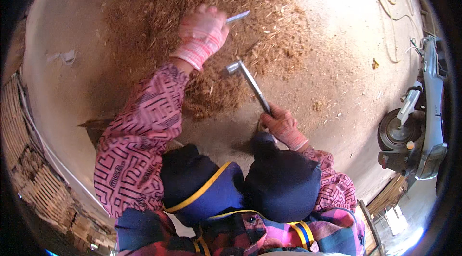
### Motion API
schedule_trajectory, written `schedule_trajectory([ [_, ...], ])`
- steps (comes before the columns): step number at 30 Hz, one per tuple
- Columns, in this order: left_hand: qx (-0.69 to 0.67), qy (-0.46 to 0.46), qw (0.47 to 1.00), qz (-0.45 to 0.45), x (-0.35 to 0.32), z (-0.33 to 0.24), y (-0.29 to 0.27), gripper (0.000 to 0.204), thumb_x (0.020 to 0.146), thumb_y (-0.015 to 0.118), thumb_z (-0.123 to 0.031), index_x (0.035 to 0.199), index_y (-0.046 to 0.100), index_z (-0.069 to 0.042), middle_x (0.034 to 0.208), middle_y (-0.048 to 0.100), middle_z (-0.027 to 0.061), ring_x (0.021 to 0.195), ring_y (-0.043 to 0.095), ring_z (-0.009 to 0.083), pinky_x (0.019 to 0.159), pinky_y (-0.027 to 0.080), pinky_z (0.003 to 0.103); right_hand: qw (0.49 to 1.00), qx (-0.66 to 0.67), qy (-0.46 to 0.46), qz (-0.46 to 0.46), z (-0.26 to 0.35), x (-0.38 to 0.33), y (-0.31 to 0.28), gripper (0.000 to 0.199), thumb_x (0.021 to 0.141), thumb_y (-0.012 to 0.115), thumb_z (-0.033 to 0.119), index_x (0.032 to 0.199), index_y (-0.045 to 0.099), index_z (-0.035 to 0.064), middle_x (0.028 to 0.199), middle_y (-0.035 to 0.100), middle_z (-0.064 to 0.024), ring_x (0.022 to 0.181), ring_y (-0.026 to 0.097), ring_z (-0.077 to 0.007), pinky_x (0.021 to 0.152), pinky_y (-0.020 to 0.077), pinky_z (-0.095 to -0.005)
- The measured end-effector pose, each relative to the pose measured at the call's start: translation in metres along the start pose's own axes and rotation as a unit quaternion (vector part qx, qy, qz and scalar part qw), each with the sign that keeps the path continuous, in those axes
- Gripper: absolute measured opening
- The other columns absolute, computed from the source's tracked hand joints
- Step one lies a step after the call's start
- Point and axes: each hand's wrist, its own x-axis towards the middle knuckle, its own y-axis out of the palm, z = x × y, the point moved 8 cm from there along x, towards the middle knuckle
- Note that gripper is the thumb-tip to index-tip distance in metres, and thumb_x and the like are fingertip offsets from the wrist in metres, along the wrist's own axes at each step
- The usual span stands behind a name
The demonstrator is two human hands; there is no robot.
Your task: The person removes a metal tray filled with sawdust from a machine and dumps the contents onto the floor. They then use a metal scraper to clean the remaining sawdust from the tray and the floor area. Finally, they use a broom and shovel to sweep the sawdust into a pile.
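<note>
My left hand (203,30), in a pink-and-white knitted glove, is closed and smeared by motion. A flat, pale metal blade (239,16) sticks out of it to the right; its grip is hidden in the fist. My right hand (283,124), gloved alike, is wrapped round the lower end of an L-shaped metal tool (254,85) with a short, thick head. That head hangs above a heap of brown wood shavings (216,92), apart from the blade. My knees, in dark trousers, are bent below, with a blue-and-yellow apron (226,184) across them.
Shavings and chips spread over the concrete floor (346,87) towards the far side. A scooter (430,112) stands at the right. Loose pale cord (385,6) lies at the far right. Stacked slats (48,198) line the left edge. A white scrap (69,56) lies at the left.
</note>
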Motion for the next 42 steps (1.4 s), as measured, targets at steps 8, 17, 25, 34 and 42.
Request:
schedule_trajectory([
  [8,0.254,-0.113,0.957,-0.079,-0.079,0.067,-0.087,0.025,0.094,0.054,-0.026,0.102,0.068,-0.006,0.087,0.065,0.0124,0.082,0.063,0.0282,0.080,0.053,0.039,0.997,0.037,-0.042,0.049,-0.025,-0.010,-0.014,0.046,0.088,0.063,0.025,0.132,0.056,0.0144,0.075,0.067,-0.0067,0.069,0.064,-0.0173,0.064,0.0500,-0.0331],
  [17,-0.343,-0.316,0.745,-0.477,-0.418,0.221,-0.092,0.033,0.093,0.063,-0.022,0.117,0.063,0.002,0.100,0.068,0.0103,0.094,0.063,0.0195,0.081,0.052,0.032,0.985,-0.167,0.028,0.021,-0.022,-0.022,0.006,0.038,0.087,0.065,0.021,0.124,0.064,0.0127,0.077,0.068,-0.0120,0.076,0.068,-0.0243,0.070,0.0526,-0.0381],
  [25,-0.546,-0.389,0.491,-0.556,-0.558,0.312,0.028,0.030,0.095,0.061,-0.024,0.114,0.063,-0.002,0.096,0.066,0.0067,0.087,0.063,0.0196,0.080,0.052,0.034,0.985,-0.006,-0.167,-0.052,0.179,0.096,0.024,0.023,0.089,0.066,0.025,0.103,0.063,0.0074,0.067,0.060,-0.0004,0.048,0.048,-0.0076,0.043,0.0378,-0.0234],
  [34,-0.464,-0.547,0.558,-0.419,-0.537,0.316,0.055,0.047,0.090,0.061,-0.036,0.119,0.061,0.001,0.104,0.069,0.0135,0.091,0.065,0.0245,0.077,0.053,0.037,0.985,0.022,-0.156,-0.067,0.163,0.074,-0.017,0.023,0.090,0.061,0.025,0.101,0.066,0.0055,0.070,0.064,-0.0040,0.052,0.056,-0.0078,0.044,0.0426,-0.0250],
  [42,-0.323,-0.369,0.717,-0.495,-0.507,0.272,0.021,0.049,0.096,0.056,-0.017,0.141,0.044,0.001,0.128,0.060,0.0123,0.110,0.058,0.0179,0.091,0.048,0.029,0.995,-0.017,-0.017,0.092,-0.016,-0.001,0.009,0.039,0.093,0.058,0.022,0.131,0.058,0.0137,0.086,0.068,-0.0098,0.081,0.066,-0.0217,0.073,0.0525,-0.0360],
])
